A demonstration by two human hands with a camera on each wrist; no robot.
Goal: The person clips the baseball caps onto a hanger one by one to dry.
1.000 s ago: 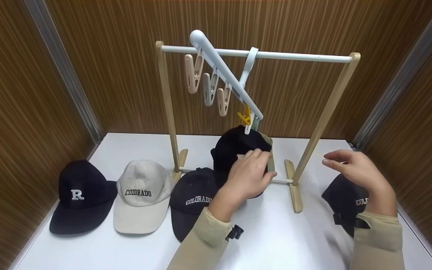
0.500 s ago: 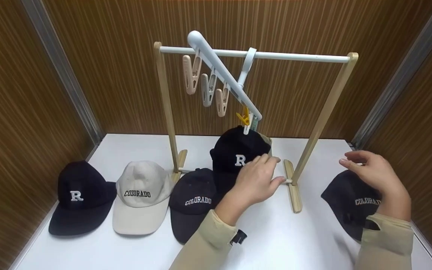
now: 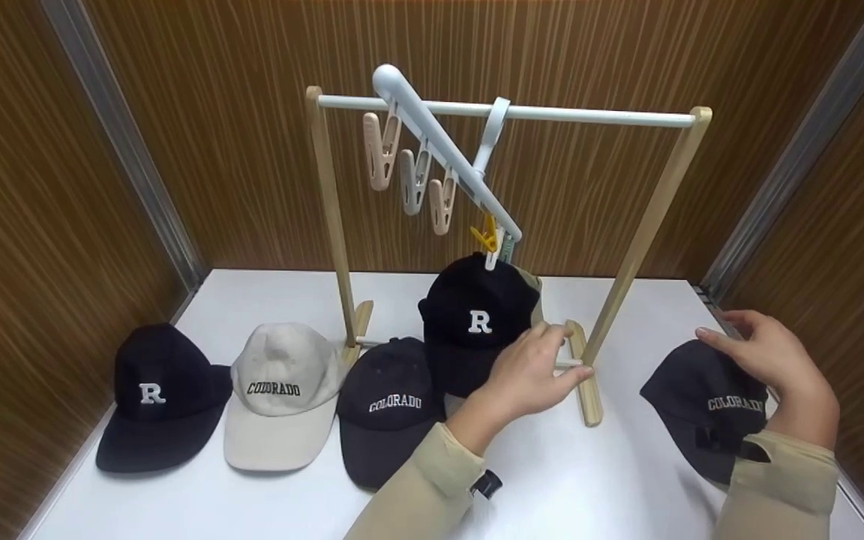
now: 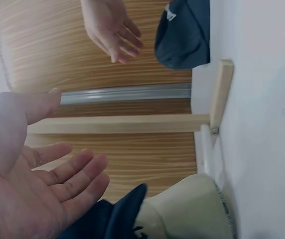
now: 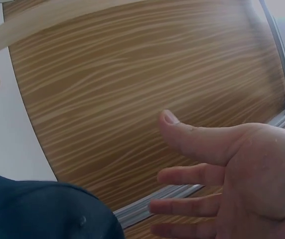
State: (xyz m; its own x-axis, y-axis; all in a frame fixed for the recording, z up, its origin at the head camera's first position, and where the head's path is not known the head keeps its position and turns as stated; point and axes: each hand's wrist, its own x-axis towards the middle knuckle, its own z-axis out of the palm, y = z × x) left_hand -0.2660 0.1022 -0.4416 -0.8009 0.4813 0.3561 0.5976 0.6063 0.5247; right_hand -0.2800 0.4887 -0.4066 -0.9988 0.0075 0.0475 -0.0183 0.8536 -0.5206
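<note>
In the head view a black cap point(image 3: 451, 300) with a white R hangs from a white clip point(image 3: 490, 259) on the hanger point(image 3: 439, 139). Part of a beige cap point(image 4: 187, 209) shows behind it, and more fully in the left wrist view. My left hand point(image 3: 533, 371) is just off the hanging cap's lower right side, fingers extended and thumb apart. Over at the right, a dark COLORADO cap point(image 3: 691, 386) lies on the table. My right hand point(image 3: 781, 360) hovers by its crown, palm facing left; the right wrist view shows that hand point(image 5: 252, 174) with nothing in it.
A rack with wooden legs point(image 3: 640, 247) and a white bar point(image 3: 589, 115) bears the hanger. Several clips, including a yellow one point(image 3: 486, 236), hang from it. At left sit a black R cap point(image 3: 151, 367), a light COLORADO cap point(image 3: 282, 375) and a dark COLORADO cap point(image 3: 383, 379).
My left hand has drawn off the hanging black cap toward the right, uncovering its R. My right hand has shifted right, showing more of the COLORADO cap below it.
</note>
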